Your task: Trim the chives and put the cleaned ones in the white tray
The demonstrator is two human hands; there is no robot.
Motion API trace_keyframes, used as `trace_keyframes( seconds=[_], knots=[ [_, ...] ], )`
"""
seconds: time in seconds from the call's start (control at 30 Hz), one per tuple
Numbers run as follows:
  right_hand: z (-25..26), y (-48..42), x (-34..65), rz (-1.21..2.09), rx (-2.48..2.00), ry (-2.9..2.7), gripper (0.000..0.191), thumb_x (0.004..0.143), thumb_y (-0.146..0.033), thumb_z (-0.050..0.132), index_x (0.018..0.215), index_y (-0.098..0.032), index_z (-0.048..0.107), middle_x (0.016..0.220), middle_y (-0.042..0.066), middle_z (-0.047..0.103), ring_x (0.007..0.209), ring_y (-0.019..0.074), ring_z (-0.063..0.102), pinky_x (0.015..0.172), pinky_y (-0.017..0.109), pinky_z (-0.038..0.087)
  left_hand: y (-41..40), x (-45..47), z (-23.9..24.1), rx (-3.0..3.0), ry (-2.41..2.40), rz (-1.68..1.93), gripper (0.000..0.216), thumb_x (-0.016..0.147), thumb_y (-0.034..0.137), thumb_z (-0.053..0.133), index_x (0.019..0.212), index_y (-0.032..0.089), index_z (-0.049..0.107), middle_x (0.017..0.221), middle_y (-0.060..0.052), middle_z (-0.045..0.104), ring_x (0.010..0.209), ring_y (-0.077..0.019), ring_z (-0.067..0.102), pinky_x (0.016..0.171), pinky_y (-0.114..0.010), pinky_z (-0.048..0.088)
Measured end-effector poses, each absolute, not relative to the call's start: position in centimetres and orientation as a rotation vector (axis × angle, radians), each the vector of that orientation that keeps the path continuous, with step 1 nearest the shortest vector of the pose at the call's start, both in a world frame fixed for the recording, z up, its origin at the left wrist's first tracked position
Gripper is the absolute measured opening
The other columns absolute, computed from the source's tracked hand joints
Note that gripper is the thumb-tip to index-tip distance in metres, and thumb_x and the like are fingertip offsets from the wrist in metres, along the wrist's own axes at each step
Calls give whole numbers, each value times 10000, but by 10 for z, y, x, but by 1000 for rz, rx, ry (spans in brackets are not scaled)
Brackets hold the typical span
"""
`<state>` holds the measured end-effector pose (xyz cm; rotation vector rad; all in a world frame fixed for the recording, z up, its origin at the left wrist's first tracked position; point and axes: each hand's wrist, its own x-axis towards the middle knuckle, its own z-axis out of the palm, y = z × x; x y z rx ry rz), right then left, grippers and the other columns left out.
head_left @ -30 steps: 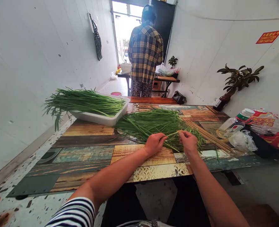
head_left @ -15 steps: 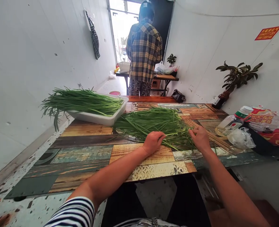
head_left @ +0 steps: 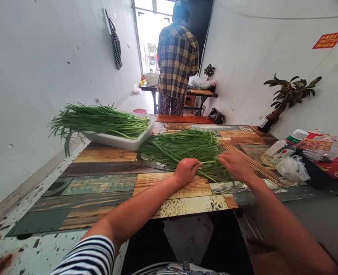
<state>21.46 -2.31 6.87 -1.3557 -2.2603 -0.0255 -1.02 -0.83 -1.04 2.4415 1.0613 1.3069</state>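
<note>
My left hand [head_left: 186,171] is closed in a pinch on the pale ends of a few green chive stalks, at the near edge of a loose pile of chives [head_left: 186,147] on the patterned table [head_left: 105,187]. My right hand [head_left: 235,163] reaches over the right side of that pile, fingers stretched toward the stalks, just left of a bundle of thin bamboo skewers [head_left: 254,164]. A white tray [head_left: 123,141] at the back left holds another heap of chives [head_left: 100,121] that overhangs its left end.
At the right edge lie a plastic bottle [head_left: 283,149], a crumpled clear bag [head_left: 293,168] and red packaging [head_left: 329,156]. A potted plant [head_left: 289,93] in a dark bottle stands by the right wall. A person in a plaid shirt [head_left: 178,61] stands with their back to me at a far table.
My right hand let go of the stalk held between both hands, swung right toward the skewers, then came back left over the pile. My left hand stayed pinched in place.
</note>
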Motion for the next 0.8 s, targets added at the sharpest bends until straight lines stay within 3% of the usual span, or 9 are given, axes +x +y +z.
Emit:
trace_keyframes(
  seconds=[0.2,0.33,0.57,0.67,0.8],
  knots=[
    [57,-24,191,554,-1288,-2199,320,815,-474,555,729,-221,733,708,54,677,723,195,573,697,317,446,-8,-11,-10,2438,1026,1309,220,925,308,479,829,189,638,770,-30,676,722,-152,611,701,-263,453],
    [43,-22,200,865,-1362,-1731,400,769,-553,570,796,-194,746,706,32,686,669,172,577,645,289,452,-10,-10,-9,2443,1008,1268,239,927,312,468,795,190,625,736,-24,658,700,-146,602,688,-256,449],
    [52,-26,212,594,-1550,-1482,466,746,-609,548,756,-186,743,583,24,632,547,150,522,545,275,405,-10,-12,-6,2355,1078,1305,247,928,321,467,776,186,608,716,-22,650,681,-144,596,659,-246,443],
    [64,-34,196,583,-1440,-1701,443,753,-621,515,756,-239,741,655,33,652,630,176,559,608,298,428,-11,-12,-5,2377,1059,1303,251,930,324,465,776,186,609,715,-18,649,679,-143,593,659,-244,439],
    [62,-37,169,590,-1237,-2005,400,755,-572,519,600,-245,688,675,39,638,676,185,561,680,323,433,-15,-11,-4,2410,1029,1314,287,941,335,441,772,177,610,703,-18,648,659,-145,586,649,-247,431]
  ],
)
